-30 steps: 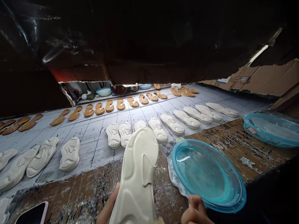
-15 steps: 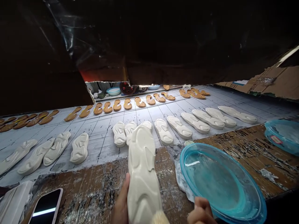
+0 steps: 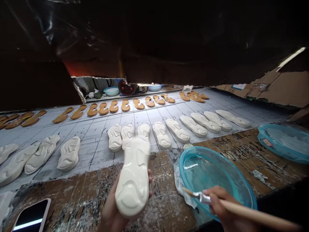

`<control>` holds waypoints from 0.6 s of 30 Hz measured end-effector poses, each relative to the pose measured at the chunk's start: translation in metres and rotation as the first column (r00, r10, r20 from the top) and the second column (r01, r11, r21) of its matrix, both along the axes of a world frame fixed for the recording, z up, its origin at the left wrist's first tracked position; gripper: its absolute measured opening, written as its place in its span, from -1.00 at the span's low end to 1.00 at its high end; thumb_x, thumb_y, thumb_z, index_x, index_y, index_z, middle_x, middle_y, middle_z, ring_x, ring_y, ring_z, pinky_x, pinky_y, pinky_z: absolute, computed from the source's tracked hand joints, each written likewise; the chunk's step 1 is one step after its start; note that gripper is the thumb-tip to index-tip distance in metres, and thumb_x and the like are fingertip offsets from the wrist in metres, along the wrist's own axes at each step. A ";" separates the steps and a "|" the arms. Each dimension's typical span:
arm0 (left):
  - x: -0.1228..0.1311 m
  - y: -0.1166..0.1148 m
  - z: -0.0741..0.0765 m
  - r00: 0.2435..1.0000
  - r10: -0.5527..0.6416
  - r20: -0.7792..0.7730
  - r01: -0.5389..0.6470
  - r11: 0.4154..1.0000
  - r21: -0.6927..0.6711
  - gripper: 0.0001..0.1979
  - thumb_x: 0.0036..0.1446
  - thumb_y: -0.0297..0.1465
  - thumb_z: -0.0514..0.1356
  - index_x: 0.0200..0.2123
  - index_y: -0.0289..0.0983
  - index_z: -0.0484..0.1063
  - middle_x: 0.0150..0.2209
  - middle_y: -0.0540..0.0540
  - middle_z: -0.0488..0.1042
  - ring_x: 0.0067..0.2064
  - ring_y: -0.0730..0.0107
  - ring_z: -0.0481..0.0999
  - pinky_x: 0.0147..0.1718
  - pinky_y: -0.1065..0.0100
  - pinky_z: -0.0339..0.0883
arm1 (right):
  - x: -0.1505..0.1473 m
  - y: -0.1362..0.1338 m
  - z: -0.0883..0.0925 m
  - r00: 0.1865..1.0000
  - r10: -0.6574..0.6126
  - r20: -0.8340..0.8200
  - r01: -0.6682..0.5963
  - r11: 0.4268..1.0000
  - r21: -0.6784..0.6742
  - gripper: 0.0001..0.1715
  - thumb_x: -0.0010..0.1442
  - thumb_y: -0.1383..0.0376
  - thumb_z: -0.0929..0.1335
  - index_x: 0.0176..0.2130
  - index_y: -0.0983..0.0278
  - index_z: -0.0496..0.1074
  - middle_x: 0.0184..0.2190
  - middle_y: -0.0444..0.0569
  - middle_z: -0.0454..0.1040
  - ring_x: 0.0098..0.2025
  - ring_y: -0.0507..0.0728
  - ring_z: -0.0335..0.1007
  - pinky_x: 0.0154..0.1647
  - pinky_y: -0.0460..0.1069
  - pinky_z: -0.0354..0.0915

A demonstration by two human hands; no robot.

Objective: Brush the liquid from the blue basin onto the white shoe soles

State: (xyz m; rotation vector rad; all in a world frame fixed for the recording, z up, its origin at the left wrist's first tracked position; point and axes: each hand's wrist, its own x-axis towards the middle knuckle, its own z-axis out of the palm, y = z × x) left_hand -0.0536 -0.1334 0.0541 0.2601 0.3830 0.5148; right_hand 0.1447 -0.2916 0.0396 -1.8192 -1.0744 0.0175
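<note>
In my left hand (image 3: 116, 206) is a cream-white shoe sole (image 3: 134, 180), held from beneath with its moulded face up and its heel end towards me. It looks glossy and wet, and its far end is blurred. My right hand (image 3: 224, 206) grips a paintbrush (image 3: 243, 211) with a pale wooden handle and a metal ferrule. The bristles point left, over the near rim of a blue translucent bowl (image 3: 193, 206), apart from the sole. Cloudy liquid covers the bowl's bottom.
White soles (image 3: 161, 135) lie in a row on the pale sheet, with others (image 3: 69, 154) at left. Tan soles (image 3: 125, 105) line the back. A phone (image 3: 32, 216) rests front left. Another blue bowl (image 3: 263, 138) stands right. A dark panel (image 3: 154, 42) hangs low overhead.
The sole has been drawn lower and shows its heel end. My right hand has lifted the brush off the sole to the bowl's near side. The whole view has shifted slightly.
</note>
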 end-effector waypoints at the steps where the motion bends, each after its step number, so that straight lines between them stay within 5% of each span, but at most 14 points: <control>1: -0.001 -0.001 -0.004 0.994 0.095 0.049 -0.096 0.995 0.013 -0.57 0.12 -0.21 -0.12 -0.10 -0.31 0.35 -0.06 -0.24 0.37 -0.06 0.19 0.36 -0.10 0.12 0.20 | 0.009 -0.002 -0.003 0.988 -0.143 -0.061 0.137 0.986 -0.095 -0.69 0.07 0.08 0.22 -0.48 0.23 0.34 -0.62 -0.15 0.31 -0.55 0.03 0.29 -0.49 -0.12 0.26; 4: -0.002 -0.008 -0.023 0.979 0.144 0.147 -0.147 0.989 0.009 -0.71 0.10 -0.32 -0.07 -0.22 -0.07 0.42 -0.14 -0.01 0.45 -0.01 0.19 0.31 -0.03 -0.06 0.03 | 0.029 0.000 -0.011 0.964 -0.250 -0.095 0.210 0.927 -0.310 -0.59 0.01 -0.02 0.21 -0.51 0.24 0.36 -0.75 -0.17 0.24 -0.64 0.05 0.22 -0.56 -0.08 0.16; 6: -0.002 -0.013 -0.043 0.997 -0.017 0.072 0.016 1.000 0.023 -0.63 0.10 -0.21 -0.12 -0.18 -0.10 0.41 -0.15 -0.05 0.45 -0.03 0.04 0.31 -0.11 -0.13 0.03 | 0.036 0.005 -0.019 0.967 -0.225 -0.122 0.163 0.909 -0.383 -0.58 -0.02 -0.03 0.23 -0.55 0.24 0.38 -0.78 -0.17 0.25 -0.65 0.08 0.24 -0.54 -0.05 0.13; 9: 0.000 -0.019 -0.071 0.977 -0.197 -0.082 0.198 0.980 -0.004 -0.34 0.01 0.03 -0.22 -0.11 -0.29 0.38 -0.14 -0.21 0.43 -0.18 0.03 0.43 -0.17 0.05 0.19 | 0.043 0.011 -0.028 0.962 -0.181 -0.206 0.070 0.888 -0.455 -0.54 -0.05 -0.04 0.24 -0.66 0.25 0.33 -0.80 -0.15 0.26 -0.65 0.09 0.26 -0.53 -0.04 0.11; 11: 0.002 -0.021 -0.080 0.964 -0.248 -0.099 0.241 0.967 -0.080 -0.38 0.00 0.01 -0.13 -0.14 -0.32 0.40 -0.14 -0.22 0.44 -0.22 0.10 0.46 -0.19 0.19 0.28 | 0.045 0.012 -0.030 0.948 -0.175 -0.264 0.034 0.885 -0.465 -0.51 -0.05 -0.06 0.22 -0.69 0.26 0.30 -0.81 -0.16 0.23 -0.67 0.08 0.23 -0.55 -0.05 0.11; 18: 0.022 -0.012 -0.049 0.972 -0.217 -0.089 0.213 0.975 -0.058 -0.38 0.13 -0.16 -0.30 -0.11 -0.47 0.34 -0.17 -0.24 0.44 -0.12 0.15 0.39 -0.17 0.13 0.20 | 0.049 0.006 -0.018 0.915 -0.200 -0.351 0.042 0.911 -0.410 -0.47 -0.06 -0.12 0.21 -0.56 0.28 0.36 -0.78 -0.18 0.21 -0.61 0.06 0.21 -0.48 -0.06 0.14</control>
